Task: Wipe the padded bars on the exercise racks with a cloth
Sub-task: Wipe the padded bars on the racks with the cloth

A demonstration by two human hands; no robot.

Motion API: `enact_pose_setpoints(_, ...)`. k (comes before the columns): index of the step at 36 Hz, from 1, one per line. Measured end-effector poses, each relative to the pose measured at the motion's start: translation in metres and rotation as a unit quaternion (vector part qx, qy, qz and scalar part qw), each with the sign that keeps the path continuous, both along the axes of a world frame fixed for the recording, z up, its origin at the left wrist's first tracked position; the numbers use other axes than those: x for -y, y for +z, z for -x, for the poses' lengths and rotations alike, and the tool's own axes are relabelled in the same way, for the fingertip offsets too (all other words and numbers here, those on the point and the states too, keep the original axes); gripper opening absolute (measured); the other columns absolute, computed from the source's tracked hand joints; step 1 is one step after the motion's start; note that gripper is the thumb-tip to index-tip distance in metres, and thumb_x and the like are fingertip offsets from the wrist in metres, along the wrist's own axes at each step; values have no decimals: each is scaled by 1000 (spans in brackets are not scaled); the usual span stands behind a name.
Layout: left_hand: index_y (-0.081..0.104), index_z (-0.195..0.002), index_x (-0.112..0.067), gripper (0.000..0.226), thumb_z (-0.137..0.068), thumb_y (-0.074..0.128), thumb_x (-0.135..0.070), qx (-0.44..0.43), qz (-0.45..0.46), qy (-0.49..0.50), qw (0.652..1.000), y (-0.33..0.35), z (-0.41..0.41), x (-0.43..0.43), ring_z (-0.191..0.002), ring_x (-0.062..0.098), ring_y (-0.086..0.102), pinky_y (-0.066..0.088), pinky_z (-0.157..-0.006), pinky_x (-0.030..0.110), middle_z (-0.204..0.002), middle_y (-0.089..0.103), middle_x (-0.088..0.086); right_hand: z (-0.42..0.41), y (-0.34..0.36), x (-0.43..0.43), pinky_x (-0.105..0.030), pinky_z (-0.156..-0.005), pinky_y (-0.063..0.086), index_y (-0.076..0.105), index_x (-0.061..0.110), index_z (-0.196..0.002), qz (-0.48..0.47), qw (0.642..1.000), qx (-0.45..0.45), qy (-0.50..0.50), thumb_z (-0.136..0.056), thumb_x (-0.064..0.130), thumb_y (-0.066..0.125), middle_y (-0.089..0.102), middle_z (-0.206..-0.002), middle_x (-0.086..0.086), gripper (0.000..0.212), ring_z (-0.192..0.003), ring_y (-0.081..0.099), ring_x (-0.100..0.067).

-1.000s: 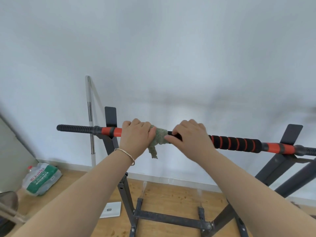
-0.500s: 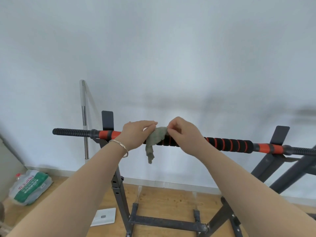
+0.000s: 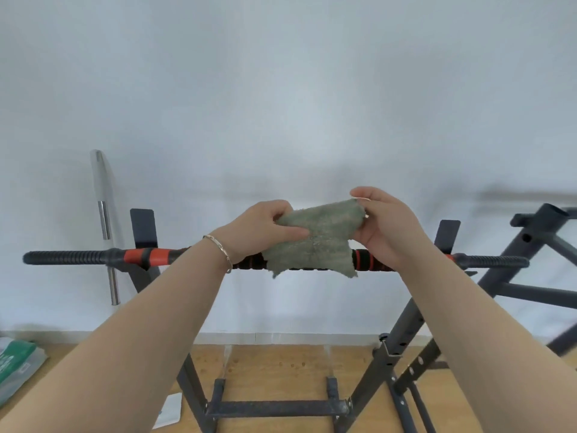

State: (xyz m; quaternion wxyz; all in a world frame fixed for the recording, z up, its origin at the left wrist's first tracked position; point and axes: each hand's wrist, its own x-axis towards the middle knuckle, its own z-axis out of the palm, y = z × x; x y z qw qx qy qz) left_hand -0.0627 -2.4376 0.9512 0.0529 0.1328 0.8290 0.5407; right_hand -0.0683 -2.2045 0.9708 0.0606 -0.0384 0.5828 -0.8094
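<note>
Left hand (image 3: 262,233) and right hand (image 3: 388,231) are each pinched on an upper corner of the green cloth (image 3: 312,243), held spread with its lower edge across the middle of the padded bar (image 3: 153,257). Soft, light and limp, it is judged best gripped bunched. Print on the green bag (image 3: 17,364) cannot be read.
</note>
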Motion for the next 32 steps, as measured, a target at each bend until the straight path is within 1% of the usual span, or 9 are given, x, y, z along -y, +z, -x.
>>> enact_pose_setpoints(7, 54, -89, -20, 15, -95, 63, -31, 64, -117, -7, 991, -2, -3, -54, -53, 16, 52, 42, -48, 27, -72, 59, -3, -1, -4, -62, -36, -63, 54, 70, 5, -91, -21, 997, 60, -35, -97, 10, 53, 59, -91, -8, 19, -75, 59, -25)
enact_pose_setpoints(11, 53, -100, -23, 10, -96, 62, -28, 63, -131, -10, 989, -14, 1, -82, -67, 22, 54, 38, -53, 30, -82, 66, -1, -5, -9, -85, -37, -64, 56, 73, 6, -99, -146, 987, 39, -58, -96, 2, 55, 64, -91, -13, 19, -71, 60, -25)
enact_pose_setpoints(16, 56, -110, -31, 26, -90, 68, -20, 39, -142, 21, 989, -17, 5, -107, -79, 26, 68, 56, -57, 41, -103, 70, 4, 5, -14, -99, -47, -70, 63, 77, 24, -94, -291, 944, -16, -156, -97, 15, 60, 74, -93, -6, 19, -78, 68, -26)
enact_pose_setpoints(21, 50, -123, -30, 37, -90, 65, -27, -78, 21, 118, 990, -30, 26, -115, -100, 15, 63, 51, -79, 28, -112, 64, -11, 34, -33, -97, -32, -99, 48, 72, 19, -118, -453, 871, -114, -153, -98, 19, 59, 67, -124, 1, 24, -112, 63, -19)
enact_pose_setpoints(24, 50, -130, -22, 34, -97, 51, -32, -183, 207, 173, 945, -47, 38, -104, -113, 20, 52, 44, -93, 36, -125, 55, -2, 35, -54, -80, -42, -99, 42, 71, 5, -112, -620, 724, -270, -139, -92, 10, 68, 63, -121, -10, 21, -116, 55, -32)
enact_pose_setpoints(26, 55, -121, -19, 34, -99, 32, -31, -250, 404, 206, 856, -51, 40, -87, -98, 27, 54, 47, -80, 42, -112, 58, 1, 30, -78, -62, -47, -79, 51, 70, 6, -96, -668, 635, -374, -99, -86, 11, 72, 67, -104, -9, 11, -95, 58, -33)
enact_pose_setpoints(28, 49, -112, -18, 26, -95, 29, -21, -236, 591, 139, 759, -50, 38, -69, -77, 26, 50, 45, -65, 35, -88, 50, -2, 22, -98, -47, -43, -73, 50, 68, 12, -100, -655, 629, -411, -75, -95, 36, 56, 65, -99, -5, 27, -84, 58, -28)
enact_pose_setpoints(29, 41, -112, -18, 20, -93, 35, -15, -205, 628, 91, 745, -49, 36, -61, -73, 25, 49, 44, -61, 33, -81, 45, -3, 20, -107, -41, -42, -73, 49, 66, 14, -104, -660, 617, -423, -67, -95, 49, 48, 64, -96, -3, 40, -80, 58, -26)
enact_pose_setpoints(32, 30, -111, -22, 17, -96, 38, -20, -82, 606, 24, 791, -50, 36, -48, -72, 26, 59, 51, -65, 33, -73, 55, -1, 24, -116, -33, -38, -66, 45, 62, 18, -110, -704, 564, -425, -70, -89, 72, 40, 60, -84, 1, 62, -68, 54, -24)
